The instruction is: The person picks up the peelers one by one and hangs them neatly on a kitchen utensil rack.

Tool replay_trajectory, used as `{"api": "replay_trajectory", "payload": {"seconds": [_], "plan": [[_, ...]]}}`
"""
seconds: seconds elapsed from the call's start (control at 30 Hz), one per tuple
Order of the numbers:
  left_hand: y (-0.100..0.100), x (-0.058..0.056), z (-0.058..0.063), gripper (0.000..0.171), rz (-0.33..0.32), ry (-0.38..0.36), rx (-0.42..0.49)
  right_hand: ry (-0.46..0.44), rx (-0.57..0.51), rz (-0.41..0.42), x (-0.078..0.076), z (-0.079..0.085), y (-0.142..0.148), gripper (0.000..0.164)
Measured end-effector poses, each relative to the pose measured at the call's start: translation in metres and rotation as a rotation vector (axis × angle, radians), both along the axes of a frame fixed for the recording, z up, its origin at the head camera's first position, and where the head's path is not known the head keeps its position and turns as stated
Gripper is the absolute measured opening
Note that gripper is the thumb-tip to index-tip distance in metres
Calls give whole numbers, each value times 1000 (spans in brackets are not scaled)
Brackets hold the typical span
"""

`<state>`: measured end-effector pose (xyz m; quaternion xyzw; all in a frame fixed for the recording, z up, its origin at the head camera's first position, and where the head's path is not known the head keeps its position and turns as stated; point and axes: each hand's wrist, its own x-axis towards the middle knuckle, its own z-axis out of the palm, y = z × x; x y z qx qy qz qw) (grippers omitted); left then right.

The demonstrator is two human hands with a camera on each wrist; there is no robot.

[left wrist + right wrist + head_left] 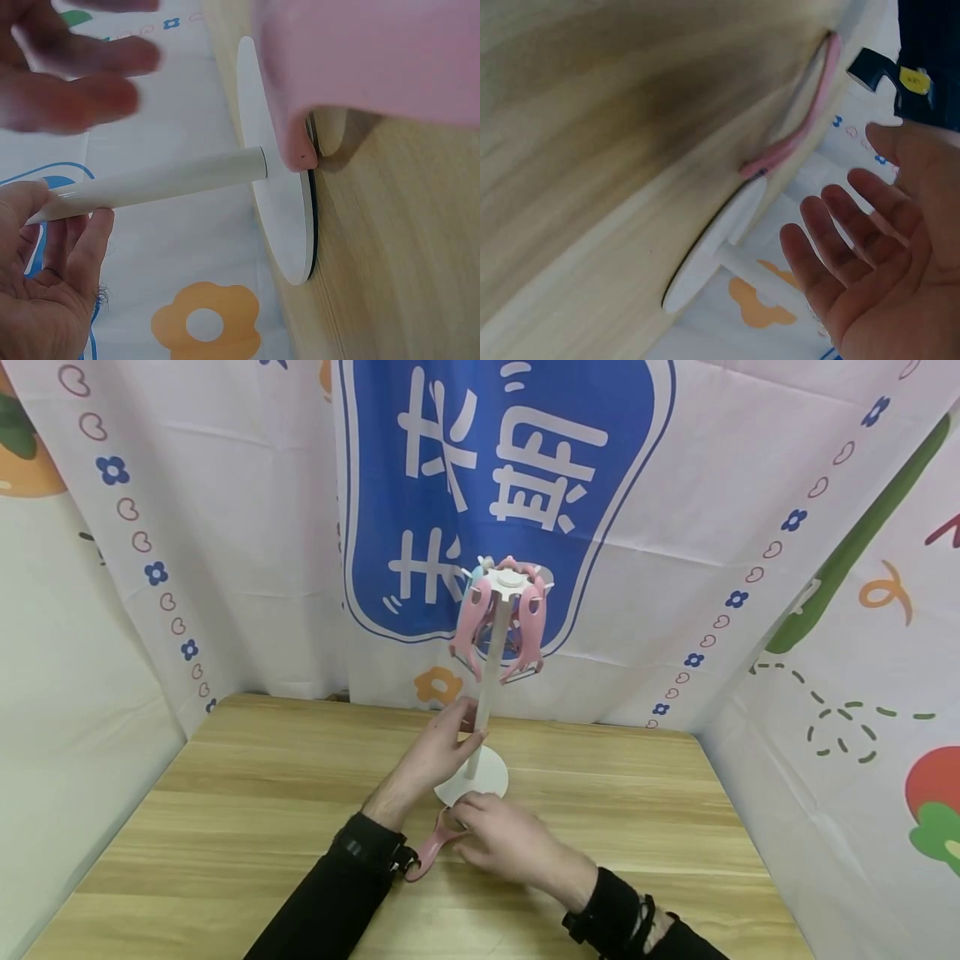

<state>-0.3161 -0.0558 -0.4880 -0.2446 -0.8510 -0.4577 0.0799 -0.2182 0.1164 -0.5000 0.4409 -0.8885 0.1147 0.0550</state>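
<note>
My left hand grips the white pole of an upright stand, thumb and fingers curled around it above the round white base. On the table, one end at the front edge of that base, lies a pink Y-shaped peeler; it looms large in the left wrist view. Just above and to the right of it is my right hand, fingers loosely bent. The right wrist view shows that hand holding nothing, apart from the peeler. Pink peelers hang from hooks at the stand's top.
A pale blue item, partly hidden, also hangs at the top of the stand. The wood-grain table ends at a printed white cloth behind. More cloth covers both sides.
</note>
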Motion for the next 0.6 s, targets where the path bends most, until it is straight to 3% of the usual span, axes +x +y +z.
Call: {"api": "replay_trajectory", "payload": {"seconds": [0.2, 0.43, 0.6], "plan": [[-1, 1, 1, 28, -5, -4, -1, -27, 33, 93, 3, -14, -5, 39], [-1, 0, 1, 30, -6, -14, -1, 30, 131, 159, 5, -25, -8, 51], [-1, 1, 1, 30, -13, -14, 6, 59, 137, 185, 6, -25, -9, 54]]}}
